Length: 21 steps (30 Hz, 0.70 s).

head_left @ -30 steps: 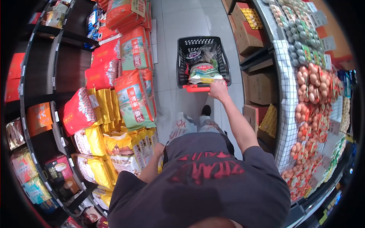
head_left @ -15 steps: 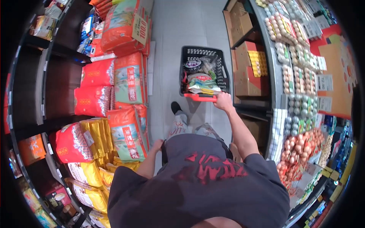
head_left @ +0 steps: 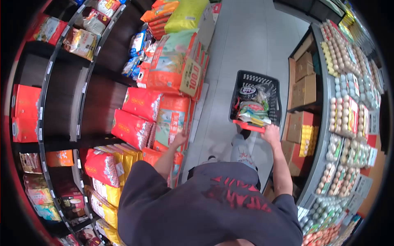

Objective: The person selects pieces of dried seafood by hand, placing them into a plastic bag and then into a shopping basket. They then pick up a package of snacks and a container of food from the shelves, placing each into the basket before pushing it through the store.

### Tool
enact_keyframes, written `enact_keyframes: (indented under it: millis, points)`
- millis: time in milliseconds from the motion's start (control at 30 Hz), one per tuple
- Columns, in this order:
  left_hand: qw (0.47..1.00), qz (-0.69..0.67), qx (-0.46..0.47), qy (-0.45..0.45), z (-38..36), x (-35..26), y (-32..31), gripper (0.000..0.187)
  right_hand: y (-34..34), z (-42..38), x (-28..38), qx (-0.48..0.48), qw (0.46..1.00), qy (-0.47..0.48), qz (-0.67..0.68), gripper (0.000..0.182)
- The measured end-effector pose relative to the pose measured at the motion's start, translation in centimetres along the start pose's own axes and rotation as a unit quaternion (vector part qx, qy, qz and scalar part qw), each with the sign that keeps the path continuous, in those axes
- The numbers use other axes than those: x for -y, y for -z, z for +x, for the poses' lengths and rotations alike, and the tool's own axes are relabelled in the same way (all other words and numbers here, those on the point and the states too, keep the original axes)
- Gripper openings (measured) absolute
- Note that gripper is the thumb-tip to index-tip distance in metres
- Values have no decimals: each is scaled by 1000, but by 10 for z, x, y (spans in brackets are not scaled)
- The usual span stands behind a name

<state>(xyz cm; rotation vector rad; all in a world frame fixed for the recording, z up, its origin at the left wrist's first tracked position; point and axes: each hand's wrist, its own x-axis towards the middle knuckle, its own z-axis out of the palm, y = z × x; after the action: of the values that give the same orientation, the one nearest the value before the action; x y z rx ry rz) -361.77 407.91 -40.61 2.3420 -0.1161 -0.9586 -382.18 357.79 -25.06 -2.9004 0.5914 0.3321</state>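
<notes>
My right hand (head_left: 270, 133) grips the red handle (head_left: 248, 126) of a black shopping basket (head_left: 256, 80) that rolls on the grey floor ahead of me. Bagged groceries lie inside the basket. My left hand (head_left: 180, 138) swings free at my side with loose fingers, holding nothing, close to a stack of orange and red rice sacks (head_left: 171, 115). My dark shirt with red print fills the bottom of the view.
Dark shelves (head_left: 61, 98) on the left carry red boxes, yellow and red sacks. A long counter (head_left: 349, 119) on the right is covered with egg cartons, cardboard boxes (head_left: 296, 125) under it. The tiled aisle (head_left: 250, 37) runs ahead between them.
I have walked forward along the aisle and the view has turned left. The basket moved on ahead with my right hand. My left hand swung forward and up beside the sacks.
</notes>
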Motion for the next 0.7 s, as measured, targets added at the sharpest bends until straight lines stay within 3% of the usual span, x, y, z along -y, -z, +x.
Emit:
enact_keyframes:
  millis: [33,67,133,167,200,267,333,467,533,600,667,700]
  points:
    - [1000,0,-18,25,8,2,-12,28,10,31,-12,-1,1000,6,-8,26]
    - [998,2,12,61,-13,-36,-6,25,16,58,-21,7,999,1,-34,30]
    - [991,-42,44,122,-16,-51,-32,21,36,115,-37,64,997,-11,-32,33]
    - [996,-12,71,57,-9,-48,-47,20,51,144,-41,81,996,-13,-33,34]
    - [980,-82,143,113,-18,-86,-44,21,62,172,-46,87,996,-19,-24,34]
    - [971,-71,219,64,-2,-104,-60,22,78,220,-59,87,996,-20,-14,37]
    - [973,-86,210,-35,30,-119,-75,24,97,273,-69,96,995,-30,-12,37]
    - [987,-49,151,-20,106,-209,-70,25,122,381,-91,105,993,-49,-8,36]
    - [980,50,195,1,173,-265,-53,27,135,440,-105,78,996,-47,-14,36]
    - [964,194,179,-32,249,-338,-36,28,142,487,-112,66,997,-48,-10,36]
    - [977,125,88,-148,307,-458,15,30,155,538,-122,54,998,-40,0,34]
    - [963,97,13,-252,343,-509,33,30,166,565,-122,52,998,-35,0,34]
